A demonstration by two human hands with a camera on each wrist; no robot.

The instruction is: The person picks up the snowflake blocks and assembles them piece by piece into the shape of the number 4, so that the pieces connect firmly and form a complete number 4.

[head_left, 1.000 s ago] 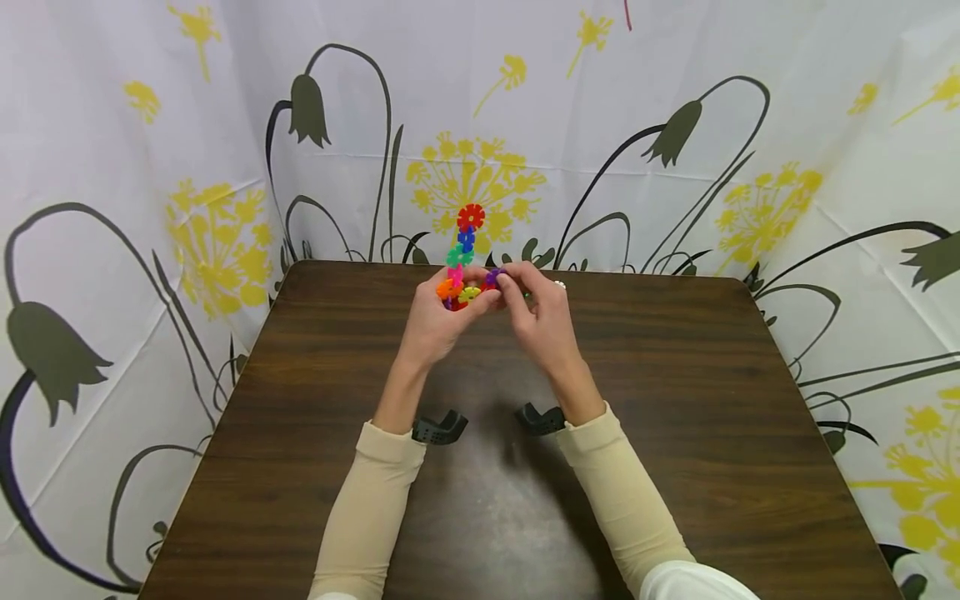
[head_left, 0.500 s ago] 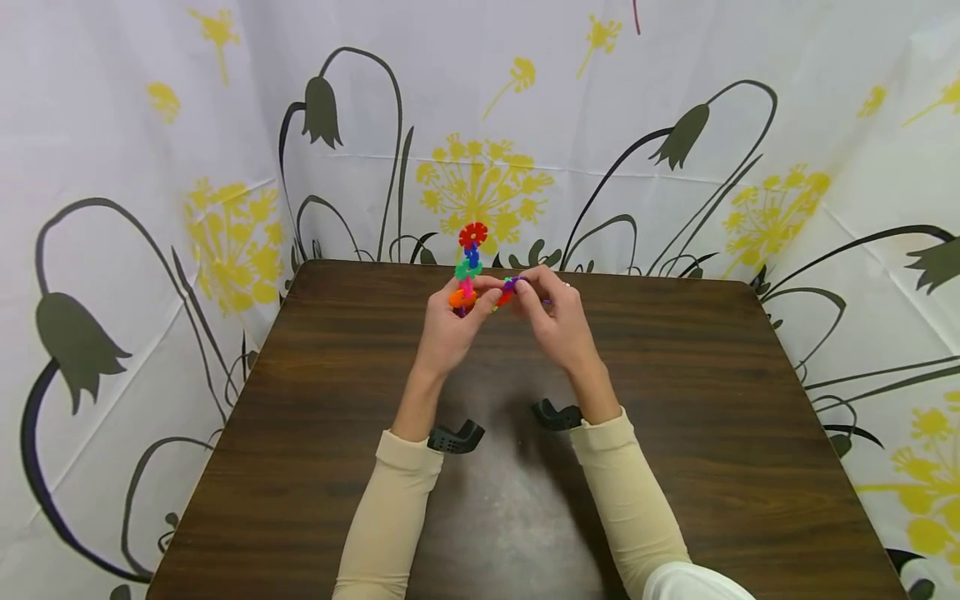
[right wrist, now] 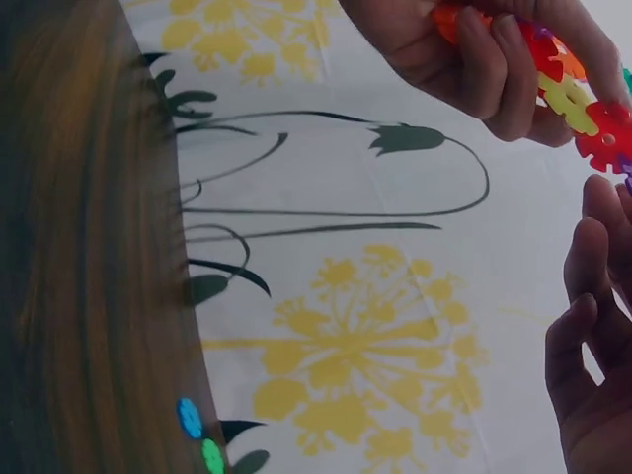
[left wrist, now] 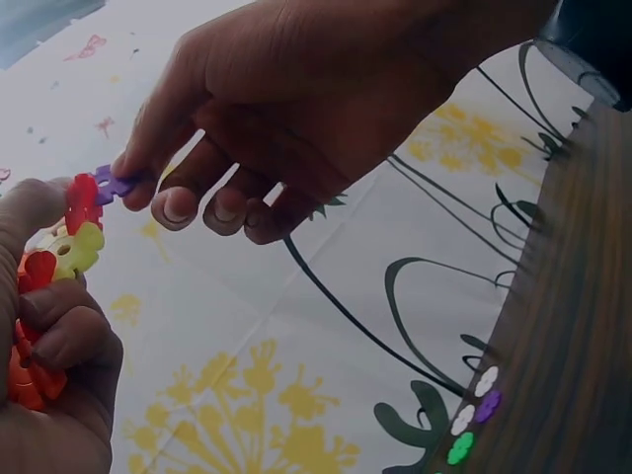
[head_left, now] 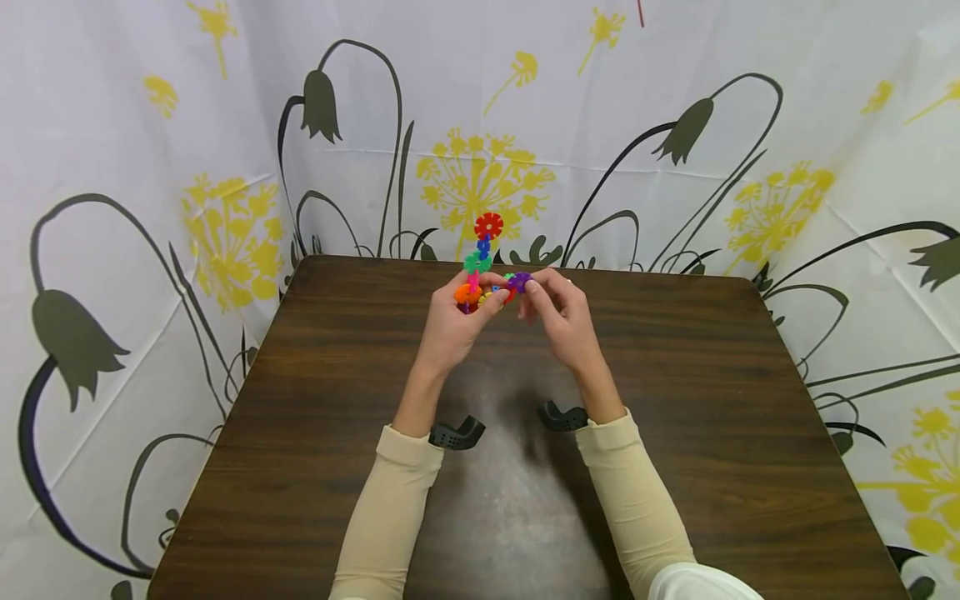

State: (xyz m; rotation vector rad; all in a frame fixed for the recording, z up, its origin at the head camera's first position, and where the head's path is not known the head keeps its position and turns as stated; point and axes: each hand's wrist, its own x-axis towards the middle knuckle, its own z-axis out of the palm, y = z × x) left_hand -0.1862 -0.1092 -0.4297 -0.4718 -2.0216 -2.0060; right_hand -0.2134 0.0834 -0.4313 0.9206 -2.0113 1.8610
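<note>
A chain of interlocking flower-shaped plastic discs is held up over the far part of the table. My left hand [head_left: 447, 327] grips its lower part, near an orange disc [head_left: 468, 293]. From there a pink disc, a green disc [head_left: 477, 262], a blue disc [head_left: 483, 246] and a red disc [head_left: 489, 225] rise in a column. Toward the right run a yellow disc [left wrist: 77, 249] and a red disc [left wrist: 83, 203]. At that end my right hand [head_left: 567, 323] pinches a purple disc [left wrist: 116, 185], which meets the red one. Left fingers hide part of the chain.
Loose white [left wrist: 487, 381], purple [left wrist: 488, 406], green [left wrist: 460, 448] and blue [right wrist: 189, 418] discs lie near the far edge of the dark wooden table [head_left: 315, 375]. A flower-printed curtain [head_left: 585, 208] hangs behind it. Black wrist cameras [head_left: 457, 433] sit at both wrists.
Both hands have shifted slightly right with the chain. The purple disc has turned its flat face to the head view, and the upright column now leans further right.
</note>
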